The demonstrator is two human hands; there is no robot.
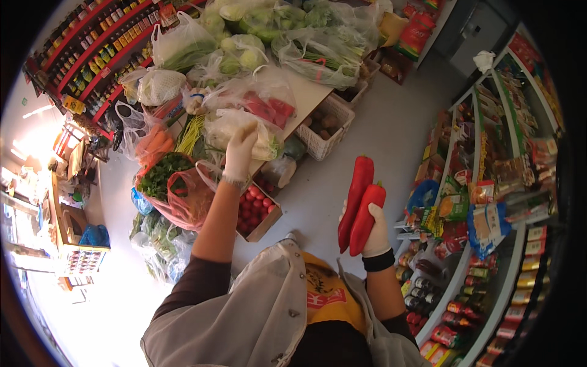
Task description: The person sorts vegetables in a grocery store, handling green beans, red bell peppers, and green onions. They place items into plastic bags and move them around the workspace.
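Observation:
Two long red peppers point(362, 206) lie side by side, upright, in my right hand point(378, 231), which wears a white glove. That hand is raised above the floor, to the right of the vegetable table point(312, 91). My left hand point(239, 158), also in a white glove, reaches over the table's near end. Its bent fingers touch a clear plastic bag of pale leafy vegetables point(266, 140); whether they grip the film is not plain. Just behind lies another clear bag with red packs or peppers point(275, 110) inside.
A red bag of leafy greens point(167, 179) and carrots point(156, 143) sit left of my left arm. Below stands a carton of small red tomatoes or radishes point(254, 208). A white plastic crate point(328, 130) lines the table's right side. Stocked shelves point(463, 206) rise at the right.

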